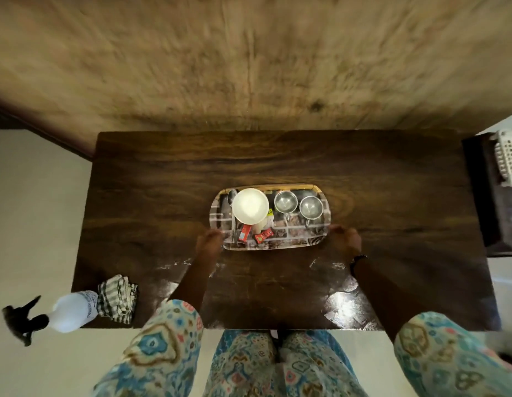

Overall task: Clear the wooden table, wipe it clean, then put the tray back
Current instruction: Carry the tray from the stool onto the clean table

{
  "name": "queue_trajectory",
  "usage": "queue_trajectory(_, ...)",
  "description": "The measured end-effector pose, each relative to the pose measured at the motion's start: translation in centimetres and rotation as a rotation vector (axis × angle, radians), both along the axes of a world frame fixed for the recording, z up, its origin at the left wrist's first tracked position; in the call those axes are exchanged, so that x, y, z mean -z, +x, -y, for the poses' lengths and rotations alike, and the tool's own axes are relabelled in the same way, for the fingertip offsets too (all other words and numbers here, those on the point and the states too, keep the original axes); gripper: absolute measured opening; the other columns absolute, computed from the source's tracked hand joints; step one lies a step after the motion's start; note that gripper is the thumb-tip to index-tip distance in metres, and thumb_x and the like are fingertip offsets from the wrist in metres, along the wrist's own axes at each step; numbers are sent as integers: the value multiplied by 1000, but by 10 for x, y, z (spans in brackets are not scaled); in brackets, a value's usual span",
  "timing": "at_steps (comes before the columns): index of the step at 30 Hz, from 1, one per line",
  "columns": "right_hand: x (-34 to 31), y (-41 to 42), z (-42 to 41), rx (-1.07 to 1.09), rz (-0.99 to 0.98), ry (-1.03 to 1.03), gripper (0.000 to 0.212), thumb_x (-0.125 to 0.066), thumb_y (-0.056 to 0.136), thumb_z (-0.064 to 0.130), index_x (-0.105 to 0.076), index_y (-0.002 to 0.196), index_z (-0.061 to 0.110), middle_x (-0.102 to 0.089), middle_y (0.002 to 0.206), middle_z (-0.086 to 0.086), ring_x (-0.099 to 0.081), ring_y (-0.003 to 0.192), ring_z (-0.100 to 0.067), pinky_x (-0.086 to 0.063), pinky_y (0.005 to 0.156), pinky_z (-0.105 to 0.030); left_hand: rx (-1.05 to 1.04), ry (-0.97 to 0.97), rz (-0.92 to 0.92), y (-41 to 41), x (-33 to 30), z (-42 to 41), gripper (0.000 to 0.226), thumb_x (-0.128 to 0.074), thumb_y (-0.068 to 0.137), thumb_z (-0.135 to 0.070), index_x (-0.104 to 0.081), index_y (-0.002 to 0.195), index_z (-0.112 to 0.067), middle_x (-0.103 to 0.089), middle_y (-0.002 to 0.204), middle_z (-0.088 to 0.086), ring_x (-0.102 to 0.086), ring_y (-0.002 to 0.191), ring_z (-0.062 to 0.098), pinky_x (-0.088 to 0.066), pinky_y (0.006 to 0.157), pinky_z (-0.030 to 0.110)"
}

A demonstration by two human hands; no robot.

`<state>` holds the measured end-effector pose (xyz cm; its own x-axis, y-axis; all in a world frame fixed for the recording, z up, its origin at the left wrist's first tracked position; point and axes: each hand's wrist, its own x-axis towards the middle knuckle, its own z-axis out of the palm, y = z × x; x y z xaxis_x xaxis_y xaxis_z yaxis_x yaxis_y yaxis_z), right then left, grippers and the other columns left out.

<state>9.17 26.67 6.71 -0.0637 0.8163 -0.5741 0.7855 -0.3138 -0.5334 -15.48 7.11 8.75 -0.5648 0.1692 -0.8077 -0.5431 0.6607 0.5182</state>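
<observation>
With your left hand and right hand at the ends of the tray mid-tabletop — fingers apparently curled on its rim, though blurred — keep it level.

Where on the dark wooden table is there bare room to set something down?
Bare wood runs along the far edge of the dark wooden table, behind the patterned oval tray, and at both ends beside it. The near-left corner is crowded: striped cloth and white spray bottle. The left hand and right hand flank the tray.
</observation>
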Motion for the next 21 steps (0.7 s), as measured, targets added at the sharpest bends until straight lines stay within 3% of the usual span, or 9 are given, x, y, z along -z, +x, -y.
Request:
queue_trajectory(2,-19,-8,18,-7,-96,16,20,-61,90,8,-71,106,-1,-70,108,-15,-65,101,-15,-42,69,-4,72,130,80,13,-19,2,25,-45,94,-1,-65,86,-14,-67,76,-1,-57,68,13,-47,57,19)
queue_trajectory(4,-37,-18,35,-65,-207,21,15,-63,86,-1,-71,99,-2,-70,101,-8,-62,83,3,-40,63,2,102,188,111,22,-31,-2,48,-44,93,6,-69,61,-20,-67,52,-9,-61,57,14,-47,44,12)
queue_trajectory(7,-63,-20,57,-99,-308,28,15,-64,85,-1,-72,89,12,-70,90,-6,-62,85,-10,-46,72,-11,99,230,160,36,-62,-3,30,-46,94,-1,-60,74,-20,-66,49,-13,-63,50,6,-48,44,12)
queue_trajectory(11,-82,-13,82,14,-413,12,12,-65,85,1,-72,87,11,-69,88,-4,-61,87,-15,-51,84,-36,53,300,122,57,-86,5,13,-52,91,-5,-58,85,-15,-67,69,-7,-60,69,11,-45,63,22)
queue_trajectory(14,-95,-5,96,48,-432,20,8,-68,85,8,-73,89,12,-70,91,-4,-62,87,-14,-52,87,-37,61,327,124,73,-99,12,18,-52,90,-3,-58,80,-17,-68,55,-11,-60,62,7,-43,64,22)
queue_trajectory(18,-114,4,110,21,-474,30,8,-66,87,9,-72,92,7,-69,91,-4,-60,86,-13,-51,87,-35,80,330,81,93,-116,27,12,-50,92,-6,-57,94,-16,-65,80,-3,-59,72,9,-43,67,24)
queue_trajectory(21,-124,9,116,-24,-489,37,8,-66,87,10,-71,90,6,-67,85,-2,-58,81,-12,-49,79,-31,79,354,57,106,-126,41,15,-51,92,-8,-57,104,-14,-66,84,-3,-60,76,9,-45,67,25)
